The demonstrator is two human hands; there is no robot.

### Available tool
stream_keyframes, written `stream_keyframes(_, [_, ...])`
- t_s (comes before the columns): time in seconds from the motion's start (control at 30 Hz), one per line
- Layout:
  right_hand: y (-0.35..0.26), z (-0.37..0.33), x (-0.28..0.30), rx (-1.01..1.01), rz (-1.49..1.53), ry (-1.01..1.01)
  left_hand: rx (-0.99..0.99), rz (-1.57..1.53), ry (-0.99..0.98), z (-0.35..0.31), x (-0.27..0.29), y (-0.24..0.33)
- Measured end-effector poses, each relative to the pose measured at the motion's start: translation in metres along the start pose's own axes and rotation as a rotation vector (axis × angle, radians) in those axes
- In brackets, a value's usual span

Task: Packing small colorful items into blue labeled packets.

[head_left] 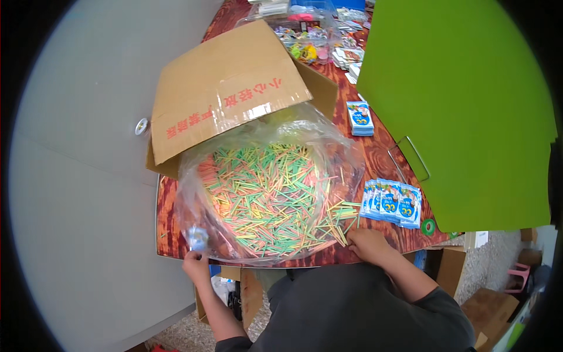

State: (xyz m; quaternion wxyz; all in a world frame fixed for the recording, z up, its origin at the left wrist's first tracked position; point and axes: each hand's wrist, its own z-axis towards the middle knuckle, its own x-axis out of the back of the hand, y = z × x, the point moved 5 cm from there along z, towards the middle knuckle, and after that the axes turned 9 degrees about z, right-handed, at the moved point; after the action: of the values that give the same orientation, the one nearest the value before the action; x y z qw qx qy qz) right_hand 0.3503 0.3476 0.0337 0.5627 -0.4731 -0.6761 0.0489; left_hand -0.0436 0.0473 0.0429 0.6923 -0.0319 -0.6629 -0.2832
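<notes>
My left hand [196, 267] is closed at the table's near left edge, pinching the lower end of a small blue-and-white packet [197, 239]. To its right lies a large open clear plastic bag [189, 196], full of thin pink, yellow and green sticks [264, 199]. Some loose sticks [341, 218] spill out over the bag's right side. Beside these, my right hand [369, 245] rests at the near edge with its fingers curled. What its fingertips hold, if anything, is hidden. A fanned row of blue-and-white packets [390, 202] lies just beyond that hand.
A cardboard box [229, 88] tilts over the bag's far side. A neat stack of packets [360, 118] sits farther right, near a green panel [463, 117] with a metal handle. Clear tubs [308, 44] of small colourful items stand at the back. A grey wall [88, 176] borders the left.
</notes>
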Motion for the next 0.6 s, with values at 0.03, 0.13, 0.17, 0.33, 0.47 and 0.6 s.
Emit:
stream_keyframes(0.03, [0.001,0.000,-0.001,-0.006,-0.004,0.005,0.006,0.003,-0.072,0.002,0.005,0.004])
stream_keyframes(0.13, [0.004,0.003,0.001,0.019,0.038,0.116,-0.030,-0.087,-0.049,0.005,0.000,-0.015])
stream_keyframes(0.17, [0.006,0.005,0.004,-0.031,0.032,0.102,-0.011,-0.079,-0.021,0.006,-0.001,-0.014])
stream_keyframes(0.33, [-0.020,0.012,0.030,-0.051,0.048,0.302,0.105,-0.158,0.162,0.012,0.009,-0.041])
stream_keyframes(0.47, [-0.028,0.027,0.027,-0.146,-0.064,0.233,0.196,-0.642,0.319,0.017,0.035,-0.035])
stream_keyframes(0.6, [-0.027,0.040,0.025,-0.174,-0.110,0.274,0.191,-1.081,0.287,0.007,0.066,0.023])
